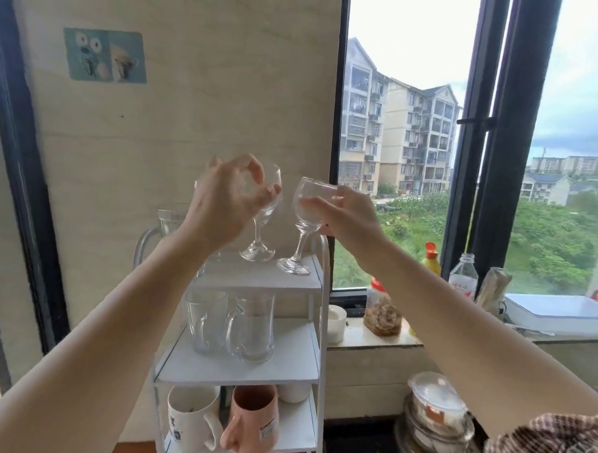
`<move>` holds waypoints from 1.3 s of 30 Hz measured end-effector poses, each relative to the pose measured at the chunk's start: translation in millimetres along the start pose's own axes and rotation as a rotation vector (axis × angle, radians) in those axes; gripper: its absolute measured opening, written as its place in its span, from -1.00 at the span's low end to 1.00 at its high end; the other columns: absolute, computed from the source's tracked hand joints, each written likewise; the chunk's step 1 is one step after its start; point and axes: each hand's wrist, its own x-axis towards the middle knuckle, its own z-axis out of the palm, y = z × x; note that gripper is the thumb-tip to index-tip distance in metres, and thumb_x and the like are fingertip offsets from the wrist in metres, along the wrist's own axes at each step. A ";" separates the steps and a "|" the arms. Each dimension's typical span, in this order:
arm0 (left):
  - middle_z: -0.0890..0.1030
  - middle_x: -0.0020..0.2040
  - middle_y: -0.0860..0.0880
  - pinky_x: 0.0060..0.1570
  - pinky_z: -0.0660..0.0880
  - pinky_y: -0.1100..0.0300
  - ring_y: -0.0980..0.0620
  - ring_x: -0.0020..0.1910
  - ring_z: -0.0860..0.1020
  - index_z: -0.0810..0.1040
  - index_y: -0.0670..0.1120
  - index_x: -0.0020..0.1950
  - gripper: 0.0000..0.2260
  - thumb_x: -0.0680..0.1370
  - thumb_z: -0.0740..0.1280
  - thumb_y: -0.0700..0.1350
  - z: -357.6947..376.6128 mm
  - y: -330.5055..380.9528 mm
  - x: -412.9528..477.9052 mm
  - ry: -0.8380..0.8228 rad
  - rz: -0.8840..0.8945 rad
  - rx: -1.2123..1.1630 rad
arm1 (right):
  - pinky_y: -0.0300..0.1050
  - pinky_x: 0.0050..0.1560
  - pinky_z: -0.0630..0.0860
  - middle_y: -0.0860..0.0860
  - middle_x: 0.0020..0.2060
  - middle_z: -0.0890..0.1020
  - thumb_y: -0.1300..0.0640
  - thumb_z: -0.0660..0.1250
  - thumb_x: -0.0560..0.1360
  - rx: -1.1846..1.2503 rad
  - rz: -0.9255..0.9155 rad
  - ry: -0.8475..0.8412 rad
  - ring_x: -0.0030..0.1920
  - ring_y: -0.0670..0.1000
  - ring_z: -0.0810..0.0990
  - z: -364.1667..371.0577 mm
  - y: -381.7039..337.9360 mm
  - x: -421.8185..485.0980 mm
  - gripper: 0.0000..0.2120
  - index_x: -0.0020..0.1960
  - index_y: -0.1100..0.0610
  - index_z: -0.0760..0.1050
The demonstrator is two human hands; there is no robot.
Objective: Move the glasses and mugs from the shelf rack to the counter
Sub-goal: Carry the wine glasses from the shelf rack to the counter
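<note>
Gripping the left glass (273,181) and tilted right glass (308,208) by their bowls above the rack (254,277), left hand (228,197) and right hand (351,216) risked clinking them, so near together.

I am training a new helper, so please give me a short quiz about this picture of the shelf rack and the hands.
1. True or false: the right hand holds its wine glass by the stem.
2. Which level of the shelf rack carries the two clear glass mugs? A top, B middle, C bottom.
3. What colour is the mug beside the white mug on the bottom level?
Key: 1 false, the fingers wrap the bowl. 2 B. 3 pink.
</note>
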 end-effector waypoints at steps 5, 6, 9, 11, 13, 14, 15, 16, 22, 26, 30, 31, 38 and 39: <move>0.50 -0.19 0.02 -0.17 0.48 0.14 0.08 -0.24 0.46 0.44 0.05 -0.18 -0.78 0.40 0.46 0.07 20.1 42.4 -20.5 -0.045 0.033 -0.144 | 0.01 -0.02 0.65 0.06 -0.10 0.67 0.07 0.51 0.34 0.105 0.048 0.063 -0.06 0.05 0.68 -59.8 2.0 -35.9 -0.50 0.20 0.19 0.48; 0.55 -0.16 0.01 -0.07 0.52 0.02 0.07 -0.21 0.51 0.45 0.03 -0.14 -0.76 0.39 0.47 0.06 29.4 51.9 -26.4 -0.073 0.028 -0.194 | -0.03 -0.04 0.65 0.05 -0.08 0.67 0.07 0.51 0.34 0.104 0.065 0.079 -0.06 0.04 0.68 -75.4 5.2 -45.3 -0.47 0.24 0.19 0.46; 0.50 -0.09 0.14 -0.20 0.50 0.17 0.21 -0.15 0.52 0.43 0.07 0.01 -0.65 0.34 0.50 0.08 65.0 88.8 -46.7 -0.141 0.007 -0.339 | -0.10 -0.07 0.63 0.04 -0.06 0.67 0.05 0.52 0.33 0.074 0.107 0.132 -0.04 0.02 0.67 -128.4 15.7 -80.1 -0.45 0.26 0.19 0.46; 0.49 -0.05 0.12 -0.25 0.47 0.26 0.22 -0.10 0.54 0.41 0.09 0.15 -0.51 0.32 0.51 0.12 91.1 119.8 -60.7 -0.215 -0.001 -0.414 | -0.09 -0.08 0.64 0.03 -0.09 0.67 0.05 0.52 0.33 0.034 0.141 0.186 -0.06 0.01 0.68 -166.8 23.0 -106.7 -0.43 0.27 0.18 0.46; 0.52 0.02 0.04 -0.24 0.49 0.26 0.18 -0.07 0.58 0.37 0.07 0.28 -0.38 0.30 0.52 0.13 119.9 155.5 -79.3 -0.277 -0.011 -0.445 | 0.09 0.03 0.62 0.09 -0.04 0.67 0.05 0.52 0.32 -0.007 0.176 0.231 0.00 0.10 0.67 -210.0 28.9 -138.0 -0.45 0.24 0.17 0.46; 0.53 0.05 0.00 -0.21 0.54 0.22 0.15 -0.05 0.59 0.37 0.03 0.32 -0.34 0.30 0.53 0.12 131.2 169.5 -87.3 -0.302 -0.014 -0.466 | 0.17 0.05 0.60 0.13 0.00 0.66 0.05 0.52 0.32 -0.013 0.192 0.245 0.03 0.15 0.66 -226.9 32.1 -150.9 -0.45 0.23 0.17 0.44; 0.55 0.08 -0.04 -0.16 0.57 0.17 0.11 -0.04 0.60 0.36 -0.03 0.35 -0.32 0.31 0.53 0.10 146.0 192.4 -100.3 -0.340 -0.024 -0.507 | 0.18 0.04 0.60 0.15 0.02 0.65 0.07 0.51 0.32 -0.028 0.207 0.273 0.05 0.16 0.65 -251.6 34.2 -170.8 -0.43 0.24 0.16 0.39; 0.58 0.09 -0.06 -0.12 0.59 0.15 0.08 -0.04 0.61 0.37 -0.09 0.37 -0.30 0.32 0.52 0.08 159.8 215.3 -114.8 -0.382 -0.039 -0.539 | 0.14 0.03 0.61 0.15 0.02 0.65 0.08 0.51 0.33 -0.043 0.223 0.297 0.06 0.16 0.64 -275.6 36.5 -190.9 -0.33 0.35 0.18 0.33; 0.67 -0.07 0.01 -0.14 0.55 0.36 0.15 -0.12 0.64 0.52 -0.13 0.19 -0.45 0.29 0.53 0.07 235.0 362.0 -223.8 -0.588 -0.134 -0.725 | -0.06 -0.13 0.60 0.12 0.00 0.64 0.01 0.52 0.19 -0.144 0.349 0.419 -0.01 0.09 0.64 -422.6 46.8 -326.9 -0.30 0.27 0.19 0.43; 0.70 -0.15 0.06 -0.16 0.54 0.40 0.24 -0.19 0.65 0.56 0.09 -0.08 -0.71 0.29 0.57 0.01 284.6 459.7 -288.6 -0.707 -0.153 -0.860 | -0.02 -0.03 0.58 -0.01 -0.15 0.58 0.13 0.55 0.26 -0.181 0.432 0.541 -0.08 0.02 0.60 -515.8 45.7 -413.9 -0.45 0.20 0.14 0.48; 0.66 -0.04 -0.05 0.00 0.58 0.07 0.02 -0.04 0.64 0.54 0.03 0.13 -0.52 0.26 0.58 0.04 325.2 557.4 -341.0 -0.824 -0.167 -0.955 | 0.03 0.03 0.57 0.11 -0.01 0.58 0.17 0.54 0.28 -0.247 0.497 0.702 0.08 0.12 0.60 -600.4 38.7 -496.9 -0.55 0.13 0.11 0.50; 0.66 -0.05 -0.06 -0.03 0.59 0.11 0.02 -0.06 0.64 0.53 0.02 0.14 -0.49 0.26 0.58 0.05 334.7 581.7 -353.5 -0.853 -0.150 -0.974 | 0.07 0.09 0.58 0.13 0.04 0.58 0.13 0.55 0.26 -0.265 0.514 0.735 0.10 0.13 0.60 -619.3 35.6 -517.3 -0.52 0.13 0.10 0.50; 0.63 -0.09 0.00 -0.12 0.53 0.22 0.08 -0.07 0.62 0.53 0.00 0.17 -0.47 0.26 0.55 0.10 402.8 744.3 -439.2 -1.084 -0.008 -1.102 | 0.12 0.17 0.55 0.05 0.03 0.60 0.17 0.55 0.27 -0.325 0.613 0.995 0.09 0.07 0.60 -740.3 22.2 -644.2 -0.56 0.09 0.08 0.48; 0.62 -0.10 0.04 -0.15 0.51 0.25 0.11 -0.08 0.61 0.53 0.00 0.19 -0.45 0.25 0.54 0.12 412.2 766.7 -450.1 -1.109 0.024 -1.108 | 0.10 0.17 0.55 0.03 0.00 0.60 0.18 0.55 0.26 -0.333 0.625 1.022 0.08 0.05 0.60 -758.2 22.5 -660.6 -0.55 0.08 0.08 0.48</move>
